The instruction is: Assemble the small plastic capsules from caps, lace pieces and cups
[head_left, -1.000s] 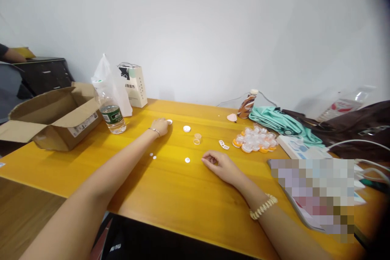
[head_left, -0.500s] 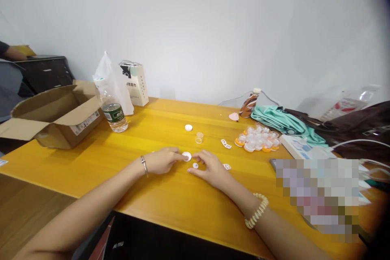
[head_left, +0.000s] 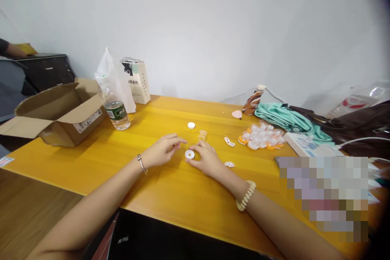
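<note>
A white round disc (head_left: 189, 154) with a small central hole lies on the yellow table. The thumb and index finger of my right hand (head_left: 209, 159) curve around its two sides and grip it. To the left of the disc, my left hand (head_left: 161, 151) hovers over the table, fingers stretched out and holding nothing. Behind the disc are a small clear cup with an orange tint (head_left: 202, 135) and a white round cap (head_left: 191, 125). White perforated pieces lie to the right, one farther back (head_left: 229, 141) and one nearer (head_left: 229, 164).
Clustered clear-and-orange containers (head_left: 261, 136) sit at right, near a brown drink bottle (head_left: 254, 100), teal fabric (head_left: 282, 118) and a white power strip (head_left: 300, 143). An open cardboard box (head_left: 62, 130), water bottle (head_left: 117, 114) and paper bag (head_left: 141, 83) stand left. Another person's hand (head_left: 16, 50) shows far left.
My left hand has lifted its index finger off the white disc and drawn back. My right fingers have moved around that disc. The smaller separate disc beside my right thumb no longer shows.
</note>
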`<move>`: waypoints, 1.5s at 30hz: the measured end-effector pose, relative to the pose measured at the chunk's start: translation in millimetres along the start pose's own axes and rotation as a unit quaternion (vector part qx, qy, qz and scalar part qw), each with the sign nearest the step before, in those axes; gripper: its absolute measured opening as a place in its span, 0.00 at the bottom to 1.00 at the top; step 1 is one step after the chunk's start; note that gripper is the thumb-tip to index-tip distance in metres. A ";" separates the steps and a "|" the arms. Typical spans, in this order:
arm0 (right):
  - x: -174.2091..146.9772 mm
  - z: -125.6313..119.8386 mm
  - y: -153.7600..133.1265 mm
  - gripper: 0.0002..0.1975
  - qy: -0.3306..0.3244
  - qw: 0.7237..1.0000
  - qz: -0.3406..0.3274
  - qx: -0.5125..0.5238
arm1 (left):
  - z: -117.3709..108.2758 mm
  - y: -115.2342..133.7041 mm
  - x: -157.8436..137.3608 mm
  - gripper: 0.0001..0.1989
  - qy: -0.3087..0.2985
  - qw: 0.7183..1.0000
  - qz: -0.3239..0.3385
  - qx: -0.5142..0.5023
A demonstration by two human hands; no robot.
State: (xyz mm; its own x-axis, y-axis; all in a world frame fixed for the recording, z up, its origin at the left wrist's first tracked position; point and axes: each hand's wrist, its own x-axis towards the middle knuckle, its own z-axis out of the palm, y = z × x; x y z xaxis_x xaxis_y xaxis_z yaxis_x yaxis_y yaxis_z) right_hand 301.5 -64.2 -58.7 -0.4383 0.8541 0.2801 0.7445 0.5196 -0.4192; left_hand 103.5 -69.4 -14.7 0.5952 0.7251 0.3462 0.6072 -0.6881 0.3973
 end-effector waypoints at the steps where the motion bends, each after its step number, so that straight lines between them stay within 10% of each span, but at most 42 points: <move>1: 3.3 -1.8 0.6 0.13 0.004 1.000 0.005 0.006 | -0.1 0.4 -0.4 0.15 0.005 1.000 0.000 -0.002; 5: 2.5 -34.6 8.3 0.09 0.031 0.993 0.011 0.111 | 0.8 2.4 -1.2 0.15 0.004 1.000 0.007 -0.015; 11: -21.4 -81.5 20.2 0.16 -0.132 0.974 -0.017 0.181 | 6.1 3.6 -0.3 0.15 -0.015 0.999 0.025 -0.017; 25: -18.2 -14.6 10.0 0.07 -0.105 0.976 -0.025 0.189 | 31.4 22.0 4.6 0.11 -0.012 0.994 0.012 -0.109; 45: -17.2 -12.0 14.1 0.07 -0.087 0.983 -0.011 0.163 | 42.5 22.2 1.5 0.13 -0.025 0.997 0.037 -0.070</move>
State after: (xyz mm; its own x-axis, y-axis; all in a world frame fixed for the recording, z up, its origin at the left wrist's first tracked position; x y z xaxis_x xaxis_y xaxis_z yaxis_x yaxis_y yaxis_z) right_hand 325.6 -71.8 -59.1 -0.5539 0.8186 0.1520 0.5455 0.4948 -0.6765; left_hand 140.3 -84.7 -41.5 0.6625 0.6686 0.3376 0.4840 -0.7261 0.4884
